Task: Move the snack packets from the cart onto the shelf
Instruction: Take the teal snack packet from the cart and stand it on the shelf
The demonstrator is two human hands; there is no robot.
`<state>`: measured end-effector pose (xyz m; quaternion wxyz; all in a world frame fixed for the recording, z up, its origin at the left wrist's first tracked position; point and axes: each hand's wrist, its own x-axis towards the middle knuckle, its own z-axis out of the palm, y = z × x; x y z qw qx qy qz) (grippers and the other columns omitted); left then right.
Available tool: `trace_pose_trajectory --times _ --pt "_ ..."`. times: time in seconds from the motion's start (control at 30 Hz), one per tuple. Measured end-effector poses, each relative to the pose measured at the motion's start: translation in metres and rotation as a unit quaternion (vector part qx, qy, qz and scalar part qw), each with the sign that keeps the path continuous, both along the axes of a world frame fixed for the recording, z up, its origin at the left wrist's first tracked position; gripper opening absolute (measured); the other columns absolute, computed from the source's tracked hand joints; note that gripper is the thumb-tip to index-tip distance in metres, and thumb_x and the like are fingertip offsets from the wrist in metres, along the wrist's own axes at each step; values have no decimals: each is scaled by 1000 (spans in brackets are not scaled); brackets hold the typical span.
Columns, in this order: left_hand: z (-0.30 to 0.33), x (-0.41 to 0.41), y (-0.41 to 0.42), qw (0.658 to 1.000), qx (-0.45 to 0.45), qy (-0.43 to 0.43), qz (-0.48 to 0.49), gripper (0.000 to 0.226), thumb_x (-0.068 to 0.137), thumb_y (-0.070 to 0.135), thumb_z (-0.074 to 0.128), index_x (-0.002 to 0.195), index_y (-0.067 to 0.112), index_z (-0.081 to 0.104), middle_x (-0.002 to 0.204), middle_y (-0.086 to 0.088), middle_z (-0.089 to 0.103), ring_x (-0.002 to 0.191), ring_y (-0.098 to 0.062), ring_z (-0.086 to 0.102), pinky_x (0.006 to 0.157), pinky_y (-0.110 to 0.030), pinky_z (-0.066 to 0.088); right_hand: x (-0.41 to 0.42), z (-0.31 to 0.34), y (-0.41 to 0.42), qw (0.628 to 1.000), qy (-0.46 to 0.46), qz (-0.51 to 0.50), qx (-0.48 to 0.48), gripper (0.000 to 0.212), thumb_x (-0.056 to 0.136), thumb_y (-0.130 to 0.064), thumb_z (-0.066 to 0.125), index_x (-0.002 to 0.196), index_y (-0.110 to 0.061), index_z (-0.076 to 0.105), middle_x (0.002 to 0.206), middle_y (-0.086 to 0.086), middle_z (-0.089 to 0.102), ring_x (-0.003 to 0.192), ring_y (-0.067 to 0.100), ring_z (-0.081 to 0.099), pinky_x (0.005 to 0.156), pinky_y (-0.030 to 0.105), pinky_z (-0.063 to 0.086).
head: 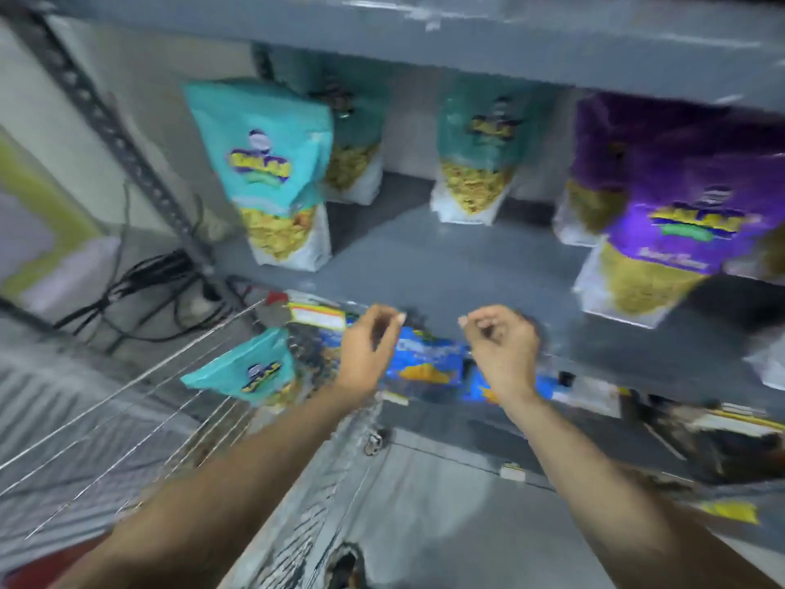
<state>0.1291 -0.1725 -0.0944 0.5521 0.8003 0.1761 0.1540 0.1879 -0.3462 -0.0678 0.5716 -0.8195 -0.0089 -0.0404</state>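
Observation:
The picture is blurred by motion. On the grey shelf [424,257] stand teal snack packets, one at the front left [272,172] and one at the back middle [480,155], plus purple packets at the right [662,231]. Below the shelf's front edge, a wire cart [127,401] holds another teal packet [250,371] and blue packets [429,359]. My left hand [369,350] and my right hand [501,346] hover side by side just under the shelf edge, above the blue packets. Their fingers are loosely curled and hold nothing.
An upper shelf board [467,36] hangs close over the packets. A perforated metal upright [114,125] frames the shelf's left side. Black cables [140,282] lie on the floor at the left. A lower shelf [679,435] at the right carries dark and yellow goods.

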Motion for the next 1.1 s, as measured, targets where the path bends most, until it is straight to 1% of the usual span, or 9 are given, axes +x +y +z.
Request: trace_pose_trajectory --times 0.23,0.3,0.43,0.5,0.6,0.77,0.9,1.0,1.1 --pt "-103 -121 157 962 -79 204 165 14 96 22 58 97 8 60 84 -14 70 58 -30 67 66 -53 62 -58 -85 191 948 79 273 -144 5 73 -12 77 76 -12 73 62 -4 66 56 5 55 66 27 51" --pt "-124 -135 196 938 -121 261 192 31 91 27 65 107 1 60 101 -17 71 63 -29 69 70 -45 63 -65 -106 227 927 113 304 -187 14 70 -14 81 82 -10 74 78 7 75 65 12 61 70 25 52" --pt "-154 -142 248 926 -152 262 224 49 84 34 74 115 -1 61 103 -15 70 63 -13 58 45 -15 48 -48 -154 273 891 216 313 -248 56 64 -31 86 114 -13 65 107 7 71 98 23 66 85 31 52" --pt "-160 -137 259 941 -185 225 173 47 86 30 73 122 3 60 114 -13 70 81 -17 63 61 -18 56 -35 -176 289 898 257 299 -193 72 59 -34 87 122 -19 56 114 2 68 107 22 65 96 41 52" --pt "-163 -126 257 939 -239 182 166 45 87 23 71 126 4 57 127 -19 65 101 -19 62 97 -40 54 -22 -187 307 905 298 286 -104 63 70 -17 83 126 -17 55 115 -2 66 106 19 63 100 39 50" --pt "-159 -129 228 931 -182 169 267 36 93 28 63 119 3 65 107 -5 69 100 -22 68 79 -23 53 -40 -193 294 920 271 277 -65 27 83 -20 73 109 -15 70 102 -1 72 94 19 69 81 31 57" --pt "-123 -132 216 951 -140 123 248 34 94 39 58 108 9 66 101 -5 73 95 -25 71 85 -46 60 -63 -153 265 934 253 251 20 21 88 -19 66 109 -16 67 101 -2 71 95 18 69 84 32 56" --pt "-75 -138 205 968 -87 56 228 27 93 43 57 96 18 66 89 4 73 80 -6 69 79 -43 60 -77 -100 244 933 223 266 98 18 91 -16 62 108 -20 65 107 -1 71 101 18 69 92 34 54" --pt "-15 -142 186 983 -34 11 181 43 89 55 54 90 14 65 88 -7 75 81 -25 72 74 -53 58 -86 -42 209 931 182 267 168 21 92 -11 61 112 -15 65 113 3 71 106 19 67 96 34 53"
